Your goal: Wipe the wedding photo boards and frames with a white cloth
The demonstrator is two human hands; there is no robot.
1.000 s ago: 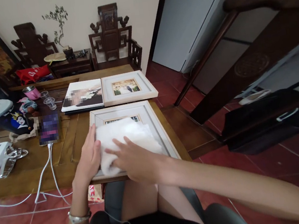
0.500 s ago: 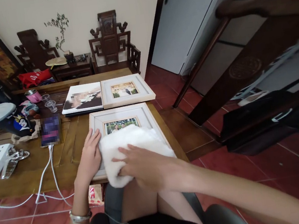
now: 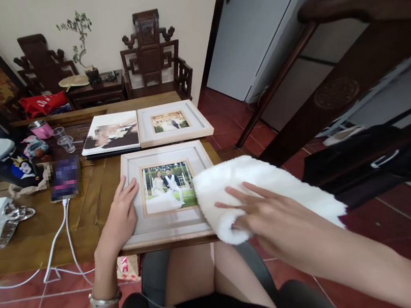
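A seated person is leaning over a wooden tabletop (image 3: 29, 242), where a pale picture frame (image 3: 159, 155) is lying flat at the near edge, its sides squared to that edge. The left hand (image 3: 120, 215) is resting on the frame's left border, fingers extended and lying close together, palm down. The right hand (image 3: 277, 220) is pressing down on a fluffy white cloth (image 3: 263, 181) with fingers spread wide and flat, pinching nothing. The cloth is overlapping the frame's right border and trailing off past the tabletop's corner, its long axis running left to right; the frame's glass is lying to the left of the right fingers, and the left hand is the nearer one, already touching the frame. Half a second earlier the cloth was covering the lower middle of the picture; it is now lying off to the right, leaving the photograph fully uncovered, while the left hand is staying where it was. A second frame (image 3: 172, 123) and a photo print (image 3: 111, 132) are lying side by side just beyond.
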